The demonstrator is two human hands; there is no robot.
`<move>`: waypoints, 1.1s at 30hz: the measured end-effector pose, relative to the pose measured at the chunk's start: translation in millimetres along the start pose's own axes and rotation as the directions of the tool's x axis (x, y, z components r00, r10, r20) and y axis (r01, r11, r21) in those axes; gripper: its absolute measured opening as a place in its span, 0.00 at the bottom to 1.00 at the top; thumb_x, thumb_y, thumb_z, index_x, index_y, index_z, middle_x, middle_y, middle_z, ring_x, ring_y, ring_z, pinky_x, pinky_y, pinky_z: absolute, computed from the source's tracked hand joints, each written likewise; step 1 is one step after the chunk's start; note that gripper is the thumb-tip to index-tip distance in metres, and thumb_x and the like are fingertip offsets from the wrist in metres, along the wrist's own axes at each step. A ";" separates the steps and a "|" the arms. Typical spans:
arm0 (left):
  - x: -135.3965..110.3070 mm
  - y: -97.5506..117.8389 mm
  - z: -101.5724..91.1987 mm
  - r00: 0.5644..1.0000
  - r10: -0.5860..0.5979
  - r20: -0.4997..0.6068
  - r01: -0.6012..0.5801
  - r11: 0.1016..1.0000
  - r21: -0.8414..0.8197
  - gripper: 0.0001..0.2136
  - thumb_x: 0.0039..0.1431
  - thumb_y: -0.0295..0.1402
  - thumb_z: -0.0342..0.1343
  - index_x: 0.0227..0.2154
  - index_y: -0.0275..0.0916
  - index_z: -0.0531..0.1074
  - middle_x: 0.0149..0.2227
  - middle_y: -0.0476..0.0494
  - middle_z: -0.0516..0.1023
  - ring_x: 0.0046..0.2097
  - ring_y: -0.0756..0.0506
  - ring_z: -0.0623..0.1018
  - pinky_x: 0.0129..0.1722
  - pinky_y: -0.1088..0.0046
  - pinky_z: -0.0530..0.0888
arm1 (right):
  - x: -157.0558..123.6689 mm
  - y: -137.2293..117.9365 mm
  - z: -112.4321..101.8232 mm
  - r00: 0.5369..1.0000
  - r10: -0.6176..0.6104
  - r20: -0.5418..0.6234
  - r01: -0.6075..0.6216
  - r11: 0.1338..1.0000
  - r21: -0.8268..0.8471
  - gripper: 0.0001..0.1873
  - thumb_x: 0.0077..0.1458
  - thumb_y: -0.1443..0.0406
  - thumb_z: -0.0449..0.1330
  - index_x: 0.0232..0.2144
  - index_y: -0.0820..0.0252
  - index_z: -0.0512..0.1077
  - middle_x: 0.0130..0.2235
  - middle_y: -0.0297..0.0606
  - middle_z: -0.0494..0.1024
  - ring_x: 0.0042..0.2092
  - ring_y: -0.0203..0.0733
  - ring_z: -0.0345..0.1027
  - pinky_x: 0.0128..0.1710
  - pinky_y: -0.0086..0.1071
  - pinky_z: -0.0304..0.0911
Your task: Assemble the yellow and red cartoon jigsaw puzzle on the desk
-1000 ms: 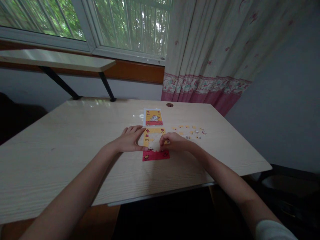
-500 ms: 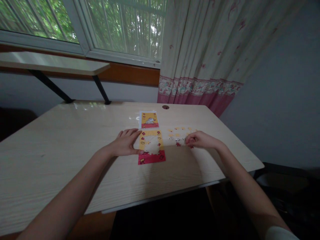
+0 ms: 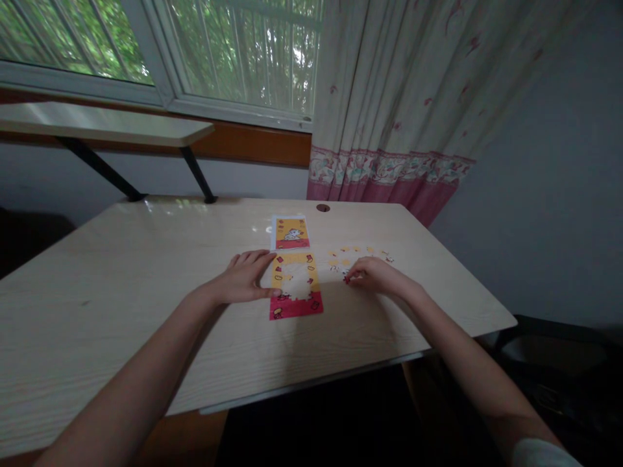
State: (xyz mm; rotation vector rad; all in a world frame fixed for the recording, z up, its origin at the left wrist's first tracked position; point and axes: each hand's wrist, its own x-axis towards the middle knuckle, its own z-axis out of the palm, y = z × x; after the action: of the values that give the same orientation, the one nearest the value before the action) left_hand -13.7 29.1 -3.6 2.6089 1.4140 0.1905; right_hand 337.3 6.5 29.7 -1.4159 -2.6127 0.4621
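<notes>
A jigsaw puzzle (image 3: 296, 309) with a yellow and red border lies flat on the desk, its middle largely unfilled. My left hand (image 3: 246, 279) rests along its left side, thumb and fingers spread, the thumb touching the border. To the right, my right hand (image 3: 377, 275) is low over the desk with its fingertips pinched on a red puzzle piece (image 3: 346, 280). Several loose yellow puzzle pieces (image 3: 357, 250) lie in rows just beyond that hand, which partly hides them. Above the puzzle sits a reference picture (image 3: 293, 233) of a white animal on yellow and red.
The wooden desk (image 3: 228, 350) carries everything. A raised shelf (image 3: 111, 126) on black legs stands at the back left. A round cable hole (image 3: 322, 208) is near the back edge, below a curtain (image 3: 389, 130). A dark chair (image 3: 559, 350) stands at the right.
My right hand has moved left, from beside the pieces onto the red puzzle piece. Loose pieces at the right have come into view. My left hand has stayed in place.
</notes>
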 end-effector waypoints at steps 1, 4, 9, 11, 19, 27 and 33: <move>0.0 0.3 -0.4 1.000 -0.001 0.002 0.001 1.000 -0.002 0.47 0.44 0.64 0.48 0.60 0.35 0.54 0.61 0.28 0.57 0.61 0.29 0.57 0.57 0.49 0.55 | 1.0 -1.3 0.5 0.999 0.024 0.023 -0.024 1.000 -0.004 0.09 0.50 0.68 0.60 0.35 0.58 0.78 0.34 0.38 0.78 0.35 0.37 0.68 0.36 0.28 0.59; 0.2 1.4 -1.3 1.000 -0.006 0.001 0.006 1.000 -0.008 0.46 0.44 0.64 0.48 0.60 0.34 0.55 0.61 0.28 0.57 0.61 0.29 0.57 0.57 0.50 0.55 | 2.6 -2.6 -1.1 0.994 0.071 0.082 -0.073 0.997 0.023 0.09 0.48 0.69 0.60 0.34 0.60 0.77 0.33 0.37 0.77 0.32 0.35 0.67 0.32 0.26 0.57; 0.4 3.8 -2.7 0.999 -0.003 -0.048 0.001 0.999 -0.046 0.42 0.46 0.63 0.48 0.59 0.38 0.56 0.60 0.30 0.60 0.59 0.31 0.61 0.55 0.50 0.57 | 3.6 -4.3 -7.6 0.974 0.053 0.221 -0.076 0.992 0.096 0.08 0.45 0.67 0.62 0.32 0.62 0.75 0.28 0.34 0.74 0.28 0.33 0.61 0.28 0.26 0.54; 0.9 4.4 -3.6 0.998 0.000 -0.064 -0.004 0.998 -0.061 0.41 0.48 0.61 0.48 0.59 0.38 0.56 0.59 0.30 0.61 0.58 0.31 0.62 0.55 0.50 0.58 | 3.4 -4.5 -8.1 0.968 0.068 0.242 -0.095 0.990 0.101 0.07 0.44 0.68 0.62 0.31 0.62 0.74 0.27 0.33 0.72 0.27 0.32 0.60 0.27 0.26 0.53; 4.0 22.5 -11.5 0.958 0.014 -0.286 -0.081 0.972 -0.222 0.23 0.57 0.49 0.49 0.47 0.37 0.69 0.47 0.36 0.73 0.48 0.38 0.70 0.49 0.56 0.65 | 14.5 -19.2 -8.9 0.976 -0.098 0.193 0.002 0.894 0.448 0.05 0.48 0.70 0.59 0.32 0.62 0.72 0.28 0.32 0.72 0.29 0.31 0.62 0.29 0.24 0.57; 4.8 72.2 -5.2 0.983 -0.079 -0.163 -0.064 0.691 -0.720 0.13 0.52 0.40 0.54 0.29 0.35 0.75 0.26 0.46 0.74 0.29 0.49 0.70 0.30 0.72 0.67 | 56.7 -56.3 10.6 0.971 -0.199 0.131 0.003 0.557 0.830 0.12 0.44 0.62 0.66 0.31 0.64 0.72 0.31 0.35 0.76 0.33 0.32 0.68 0.36 0.28 0.63; 8.3 72.1 0.2 0.979 -0.153 -0.133 -0.009 0.622 -0.783 0.12 0.47 0.40 0.56 0.25 0.34 0.74 0.20 0.49 0.69 0.23 0.53 0.64 0.23 0.76 0.60 | 66.3 -58.5 35.0 0.998 -0.055 -0.017 0.039 0.438 0.898 0.20 0.38 0.57 0.69 0.33 0.62 0.74 0.29 0.34 0.75 0.31 0.32 0.69 0.35 0.29 0.66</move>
State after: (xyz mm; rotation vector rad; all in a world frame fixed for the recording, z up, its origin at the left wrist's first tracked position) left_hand 49.8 -2.7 11.4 1.8155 1.1061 0.8573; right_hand 245.3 24.8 14.0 -0.8943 -1.7682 1.5653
